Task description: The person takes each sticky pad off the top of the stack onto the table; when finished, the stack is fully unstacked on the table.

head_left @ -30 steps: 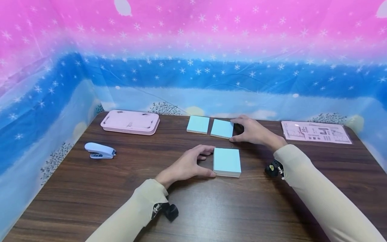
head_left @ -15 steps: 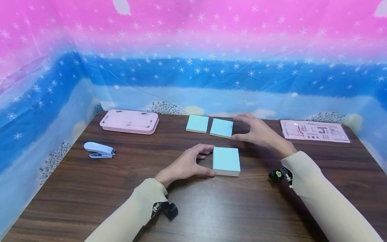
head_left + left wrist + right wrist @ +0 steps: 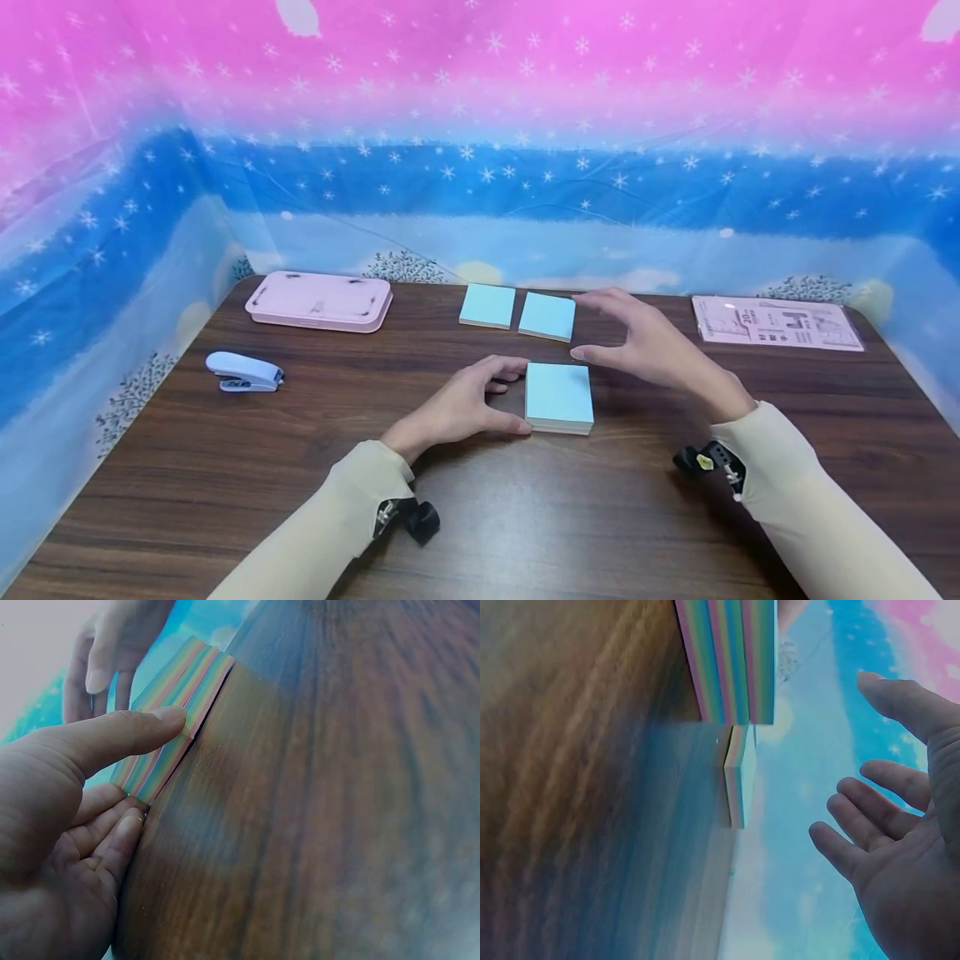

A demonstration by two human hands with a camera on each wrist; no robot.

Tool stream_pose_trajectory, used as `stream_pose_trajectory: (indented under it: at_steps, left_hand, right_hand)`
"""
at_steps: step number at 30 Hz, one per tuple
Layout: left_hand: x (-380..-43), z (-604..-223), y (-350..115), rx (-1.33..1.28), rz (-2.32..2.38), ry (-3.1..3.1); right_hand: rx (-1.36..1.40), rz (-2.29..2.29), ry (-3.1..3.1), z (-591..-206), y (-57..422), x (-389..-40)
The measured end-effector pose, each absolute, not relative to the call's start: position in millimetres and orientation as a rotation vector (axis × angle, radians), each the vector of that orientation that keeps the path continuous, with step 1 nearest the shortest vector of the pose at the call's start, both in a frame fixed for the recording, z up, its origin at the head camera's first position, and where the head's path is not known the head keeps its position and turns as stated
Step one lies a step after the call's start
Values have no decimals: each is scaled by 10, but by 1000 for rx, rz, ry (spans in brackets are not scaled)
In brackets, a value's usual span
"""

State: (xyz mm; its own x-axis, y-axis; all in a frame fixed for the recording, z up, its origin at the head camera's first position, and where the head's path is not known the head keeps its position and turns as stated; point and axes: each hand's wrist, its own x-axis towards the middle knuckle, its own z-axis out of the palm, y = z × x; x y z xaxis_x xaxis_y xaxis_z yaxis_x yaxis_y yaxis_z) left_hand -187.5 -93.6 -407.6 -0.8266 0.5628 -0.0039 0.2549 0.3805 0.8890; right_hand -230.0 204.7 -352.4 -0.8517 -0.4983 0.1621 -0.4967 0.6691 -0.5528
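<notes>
A stack of three sticky-note pads (image 3: 558, 393), light blue on top with rainbow-striped edges (image 3: 727, 660), sits mid-table. My left hand (image 3: 468, 402) holds it by its left side, the thumb (image 3: 142, 735) at the near corner and fingers at the far one. Behind the stack, two single sticky-note pads lie side by side, a left one (image 3: 487, 305) and a right one (image 3: 547, 317). My right hand (image 3: 645, 337) hovers just right of the right one, thumb and fingers spread with nothing between them. In the right wrist view, that hand (image 3: 900, 832) appears apart from every pad.
At the back left lies a pink pencil case (image 3: 318, 300), with a pale blue stapler (image 3: 243, 372) nearer on the left. A flat pink printed packet (image 3: 776, 322) lies at the back right. A snowflake-patterned cloth (image 3: 480, 183) rises behind the wooden table (image 3: 247, 467).
My right hand has let go of the right-hand pad at the back and drawn away to the right and nearer, its fingers spreading. My left hand stays at the stack.
</notes>
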Motion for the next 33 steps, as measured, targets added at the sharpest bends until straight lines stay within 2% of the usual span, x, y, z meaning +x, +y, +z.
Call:
stream_pose_trajectory:
  at_steps: [15, 33]
  left_hand:
    - [-1872, -4078, -911, 708, 1411, 2367]
    - [-1860, -4049, -913, 715, 1402, 2379]
  right_hand:
    - [-935, -994, 2858, -3562, 2073, -1971]
    - [-871, -1002, 2799, -3749, 2182, -1827]
